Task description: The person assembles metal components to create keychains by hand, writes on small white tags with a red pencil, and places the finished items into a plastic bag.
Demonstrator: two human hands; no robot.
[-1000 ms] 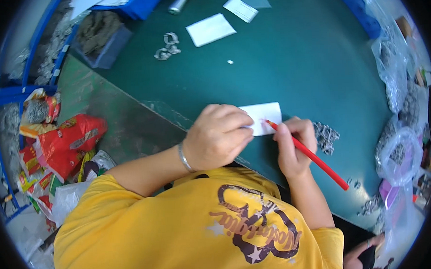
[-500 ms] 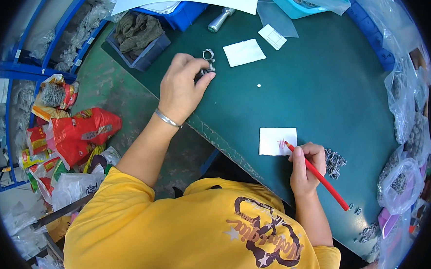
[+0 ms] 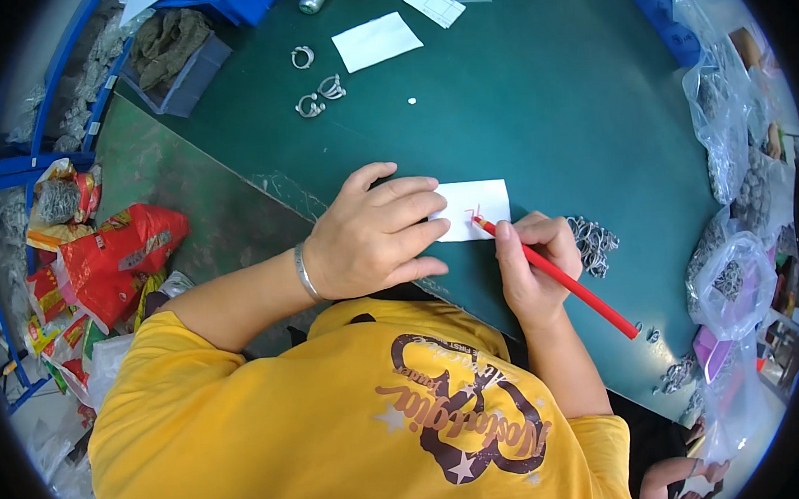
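Between my right thumb and fingers is a red pencil (image 3: 583, 294), its tip on a small white paper (image 3: 491, 195) that bears short red strokes. My right hand (image 3: 536, 265) rests at the paper's lower right. My left hand (image 3: 380, 228) lies with fingers apart, the fingertips over the paper's left edge, holding nothing. Farther left on the green table (image 3: 537, 107) sit a ring-shaped metal piece (image 3: 302, 58) and two more close together, one metal ring (image 3: 309, 106) beside another ring (image 3: 331, 88). A heap of small metal pieces (image 3: 595, 245) lies just right of my right hand.
A blank white sheet (image 3: 377, 41) and a smaller printed card (image 3: 435, 5) lie toward the back. At far left, a grey-blue bin (image 3: 193, 77) holds dark cloth. Plastic bags (image 3: 736, 286) line the right edge. Another person's hand (image 3: 700, 475) shows at the lower right.
My left hand has let go of the metal rings and come right and nearer, onto the paper's edge. The pencil has added to the red strokes. The whole view has shifted.
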